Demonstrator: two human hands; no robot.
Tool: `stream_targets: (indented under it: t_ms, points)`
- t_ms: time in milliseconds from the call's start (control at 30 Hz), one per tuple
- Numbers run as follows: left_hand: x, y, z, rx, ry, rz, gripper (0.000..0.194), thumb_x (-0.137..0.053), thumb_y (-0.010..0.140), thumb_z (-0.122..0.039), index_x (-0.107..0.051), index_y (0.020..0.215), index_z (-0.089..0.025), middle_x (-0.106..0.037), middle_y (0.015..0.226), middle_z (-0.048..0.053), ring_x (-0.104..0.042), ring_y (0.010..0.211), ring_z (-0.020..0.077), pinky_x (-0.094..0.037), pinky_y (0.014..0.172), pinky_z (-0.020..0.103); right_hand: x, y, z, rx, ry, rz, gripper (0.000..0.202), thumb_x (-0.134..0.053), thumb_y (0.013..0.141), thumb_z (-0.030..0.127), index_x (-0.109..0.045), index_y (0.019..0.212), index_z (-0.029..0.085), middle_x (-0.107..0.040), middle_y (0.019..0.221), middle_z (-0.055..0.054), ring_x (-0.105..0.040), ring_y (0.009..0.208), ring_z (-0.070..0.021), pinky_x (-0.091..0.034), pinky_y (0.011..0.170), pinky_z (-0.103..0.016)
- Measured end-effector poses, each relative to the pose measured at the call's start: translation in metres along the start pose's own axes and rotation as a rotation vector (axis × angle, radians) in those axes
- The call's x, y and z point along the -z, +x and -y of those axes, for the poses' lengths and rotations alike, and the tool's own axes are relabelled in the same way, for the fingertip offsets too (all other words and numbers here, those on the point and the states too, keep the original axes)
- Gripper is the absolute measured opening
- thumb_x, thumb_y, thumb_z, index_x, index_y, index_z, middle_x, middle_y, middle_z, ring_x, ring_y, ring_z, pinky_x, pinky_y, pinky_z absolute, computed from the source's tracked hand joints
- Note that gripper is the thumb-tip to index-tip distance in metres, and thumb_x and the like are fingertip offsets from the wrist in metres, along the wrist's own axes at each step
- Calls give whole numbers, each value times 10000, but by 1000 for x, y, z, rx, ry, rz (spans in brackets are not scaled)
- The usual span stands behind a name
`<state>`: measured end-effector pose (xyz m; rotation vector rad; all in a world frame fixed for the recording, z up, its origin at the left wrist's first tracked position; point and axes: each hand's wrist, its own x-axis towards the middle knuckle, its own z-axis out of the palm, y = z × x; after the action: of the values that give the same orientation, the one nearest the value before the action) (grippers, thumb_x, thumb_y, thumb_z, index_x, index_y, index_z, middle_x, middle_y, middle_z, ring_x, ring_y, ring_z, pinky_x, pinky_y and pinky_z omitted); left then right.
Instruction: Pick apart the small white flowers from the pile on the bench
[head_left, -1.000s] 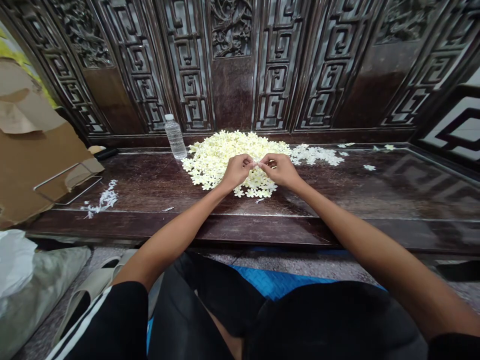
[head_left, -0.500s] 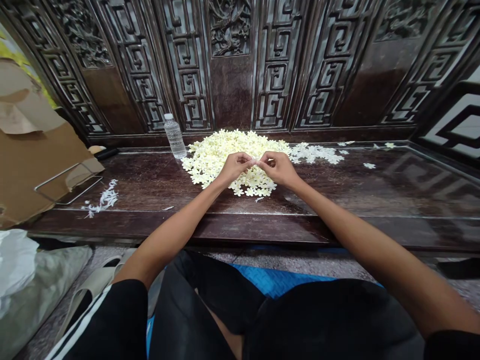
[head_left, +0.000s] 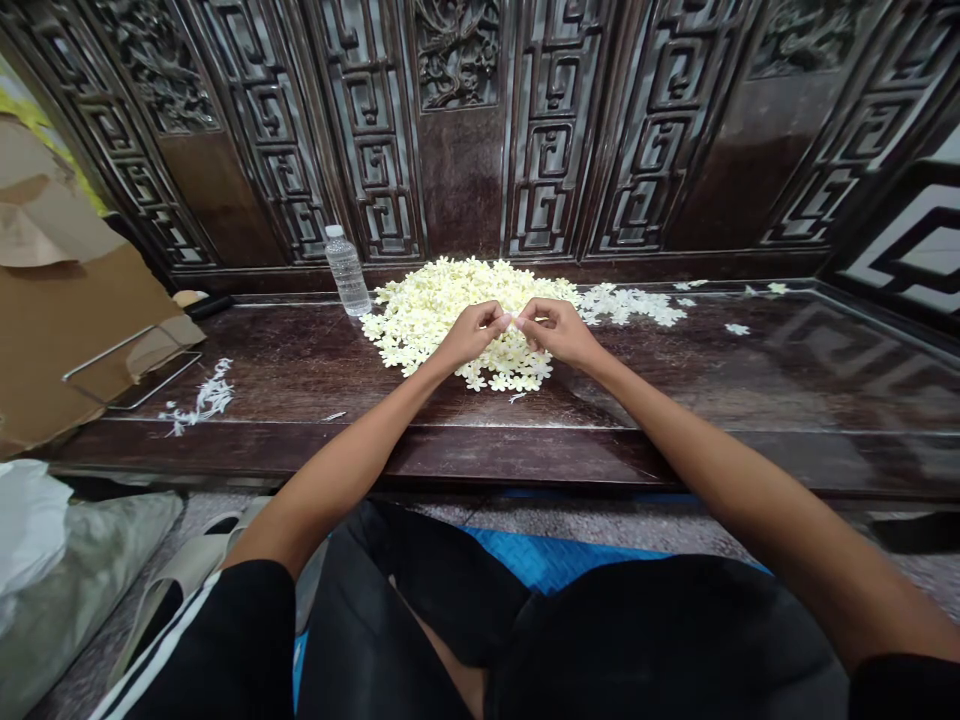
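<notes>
A broad heap of pale yellow-white flowers (head_left: 435,295) lies on a dark wooden bench. Over the front of this heap, my left hand (head_left: 477,332) is closed, thumb and forefinger pinched. Facing it, my right hand (head_left: 556,330) is closed in a similar pinch. The fingertips of both hands almost meet. Something small and pale seems to be between them, too small to tell from the flowers behind. Whiter flowers (head_left: 630,304) spread out flat to the right of the heap.
A clear water bottle (head_left: 347,272) stands left of the heap. Farther left are white scraps (head_left: 204,398), a wire stand (head_left: 135,368) and a cardboard box (head_left: 82,330). A carved wooden panel (head_left: 461,180) rises behind the bench (head_left: 750,380).
The fingertips have drawn slightly apart, and my right hand has risen a little. The heap looks the same. The whole view has shifted slightly.
</notes>
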<state>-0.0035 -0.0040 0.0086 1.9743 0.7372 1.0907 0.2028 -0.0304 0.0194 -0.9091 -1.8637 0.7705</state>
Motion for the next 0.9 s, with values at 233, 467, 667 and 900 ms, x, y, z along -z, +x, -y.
stream_targets:
  t_ms: [233,467,667,900]
  points:
    - [-3,0,2,72,-224,23,586,-682,879,-730,-511,723,-191,-508,668,-10,-433,557,89,-335,546,262,-6,-2,5,47,-19,-65,582,-744,804,784,-627,739,218,-574,567,3,-532,488,-152,-444,502,-312]
    - [-9,-3,-5,154,-245,-26,593,-637,902,-744,-568,755,-173,-571,706,10,-464,566,75,-349,533,239,-11,-4,10,57,2,-134,585,-714,826,791,-605,710,227,-551,545,9,-484,472,-146,-402,495,-310]
    - [-12,-5,-4,170,-331,-58,525,-679,910,-683,-635,835,-165,-634,801,47,-534,641,96,-403,535,224,-10,-3,12,92,-48,-182,559,-683,872,751,-610,705,223,-552,586,-8,-473,548,-162,-381,542,-319]
    - [-12,-7,-10,277,-518,-25,276,-746,929,-417,-634,925,-165,-628,890,39,-581,735,99,-481,616,208,-9,-2,11,129,-122,-227,549,-631,932,699,-565,683,215,-488,593,5,-409,568,-147,-313,550,-312]
